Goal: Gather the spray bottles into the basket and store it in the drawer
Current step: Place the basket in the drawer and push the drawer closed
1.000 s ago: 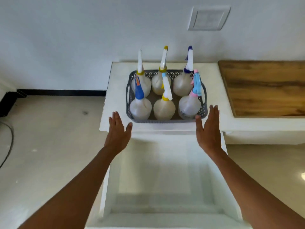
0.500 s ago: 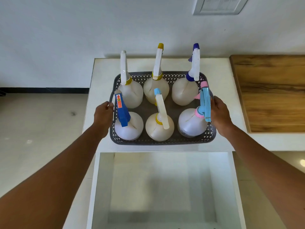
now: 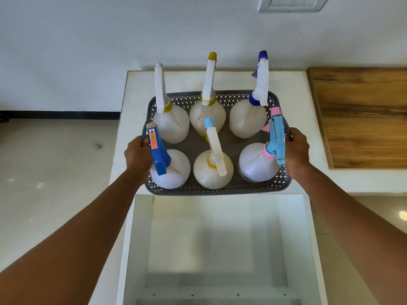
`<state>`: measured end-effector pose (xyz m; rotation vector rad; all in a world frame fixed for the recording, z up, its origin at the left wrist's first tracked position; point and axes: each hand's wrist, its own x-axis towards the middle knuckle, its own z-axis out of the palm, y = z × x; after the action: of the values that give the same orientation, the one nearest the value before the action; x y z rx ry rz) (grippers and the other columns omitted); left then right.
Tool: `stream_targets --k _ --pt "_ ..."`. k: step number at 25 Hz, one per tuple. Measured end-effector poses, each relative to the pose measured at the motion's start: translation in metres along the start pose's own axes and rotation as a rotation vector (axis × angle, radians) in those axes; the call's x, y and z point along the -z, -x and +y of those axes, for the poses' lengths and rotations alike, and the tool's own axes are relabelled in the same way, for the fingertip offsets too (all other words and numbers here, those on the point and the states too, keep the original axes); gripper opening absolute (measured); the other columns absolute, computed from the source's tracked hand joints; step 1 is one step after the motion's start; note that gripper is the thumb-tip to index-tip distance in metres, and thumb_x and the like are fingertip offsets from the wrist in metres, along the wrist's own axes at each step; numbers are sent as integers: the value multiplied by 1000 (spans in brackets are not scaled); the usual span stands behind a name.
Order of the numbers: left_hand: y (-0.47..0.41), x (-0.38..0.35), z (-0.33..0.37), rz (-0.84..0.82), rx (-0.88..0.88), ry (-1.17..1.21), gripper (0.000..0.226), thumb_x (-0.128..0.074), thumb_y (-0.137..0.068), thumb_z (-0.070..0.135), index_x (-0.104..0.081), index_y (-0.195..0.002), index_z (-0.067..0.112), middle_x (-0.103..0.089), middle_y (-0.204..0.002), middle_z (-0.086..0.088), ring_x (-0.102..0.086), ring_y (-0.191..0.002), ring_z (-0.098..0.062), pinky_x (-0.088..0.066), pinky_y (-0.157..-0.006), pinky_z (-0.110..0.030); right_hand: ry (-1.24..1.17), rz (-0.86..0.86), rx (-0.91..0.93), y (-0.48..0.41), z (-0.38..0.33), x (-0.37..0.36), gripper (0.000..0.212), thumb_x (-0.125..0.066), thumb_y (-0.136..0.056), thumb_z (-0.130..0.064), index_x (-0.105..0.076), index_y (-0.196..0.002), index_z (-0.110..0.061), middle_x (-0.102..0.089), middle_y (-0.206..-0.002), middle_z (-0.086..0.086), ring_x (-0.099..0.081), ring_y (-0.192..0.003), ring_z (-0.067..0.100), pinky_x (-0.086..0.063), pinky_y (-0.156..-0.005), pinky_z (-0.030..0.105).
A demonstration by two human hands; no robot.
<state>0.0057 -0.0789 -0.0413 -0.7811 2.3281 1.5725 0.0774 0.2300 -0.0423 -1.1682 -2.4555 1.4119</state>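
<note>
We cannot see the fingertips of the left grip point(image 3: 137, 155) or right grip point(image 3: 296, 150), tucked behind the basket point(image 3: 220, 191) rim and sprayer heads point(image 3: 157, 150), and the drawer point(image 3: 141, 238) runs off the bottom edge.

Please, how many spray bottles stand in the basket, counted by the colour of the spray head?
White spray head: 4
Blue spray head: 1
Light blue spray head: 1
Total: 6 spray bottles in the basket
</note>
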Motion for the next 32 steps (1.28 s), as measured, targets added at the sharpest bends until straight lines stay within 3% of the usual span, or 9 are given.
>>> stream_targets --k 3,6,11,15,19,23,27,30,32 --pt "27 19 -6 7 -34 -7 26 -40 -94 16 -59 -89 0 -49 -74 -7 -46 -85 -25 -38 -77 -37 -39 -9 22 30 0 13 16 -43 -96 -5 -54 -107 -1 -57 -97 11 -57 -88 19 -47 -50 7" --pt "62 42 -21 -3 -48 16 33 -40 -95 18 -51 -110 -10 -49 -80 -10 -46 -87 -25 -36 -77 -34 -91 -12 -5 73 10 29 12 -43 -95 -4 -55 -97 -7 -58 -92 10 -57 -78 18 -47 -52 12" --pt "122 76 -64 -38 -57 -68 25 -41 -93 10 -55 -103 -7 -52 -86 -14 -47 -83 -25 -37 -75 -34 -137 -36 -121 146 43 51 15 -44 -90 3 -56 -87 -6 -57 -78 10 -55 -73 22 -46 -55 20" --pt "165 93 -107 -60 10 -22 23 -38 -93 8 -55 -90 -7 -46 -68 -7 -43 -81 -27 -35 -74 -35 -118 -130 -180 193 83 66 15 -50 -86 6 -62 -94 3 -62 -88 18 -60 -81 30 -50 -68 38" --pt "182 94 -148 -96 -3 -132 15 -40 -94 8 -52 -87 1 -48 -69 -7 -47 -78 -25 -38 -61 -26 -104 -154 -258 216 120 67 16 -57 -86 -1 -65 -99 0 -66 -96 21 -64 -89 35 -53 -79 44" --pt "182 83 -186 -129 29 -157 13 -41 -95 10 -52 -92 2 -52 -80 -12 -51 -83 -26 -41 -73 -34 -101 -151 -334 222 156 57 13 -61 -85 -3 -63 -96 3 -64 -88 17 -63 -80 31 -53 -73 38" --pt "165 63 -217 -153 59 -184 10 -42 -95 12 -50 -92 7 -51 -77 -6 -53 -83 -24 -43 -75 -35 -128 -154 -388 214 185 39 19 -65 -83 -4 -61 -97 7 -64 -87 17 -61 -70 26 -52 -64 31" --pt "140 40 -247 -167 100 -195 15 -41 -94 12 -52 -99 2 -53 -86 -14 -53 -88 -29 -45 -80 -41 -121 -166 -385 198 208 17 20 -68 -82 -7 -60 -94 7 -63 -86 17 -59 -64 22 -49 -56 27" --pt "123 23 -269 -161 141 -184 16 -43 -93 11 -53 -101 2 -54 -91 -16 -54 -91 -31 -46 -85 -44 -97 -138 -394 185 228 -1 25 -72 -79 -9 -60 -93 8 -64 -85 17 -62 -67 24 -55 -62 33"
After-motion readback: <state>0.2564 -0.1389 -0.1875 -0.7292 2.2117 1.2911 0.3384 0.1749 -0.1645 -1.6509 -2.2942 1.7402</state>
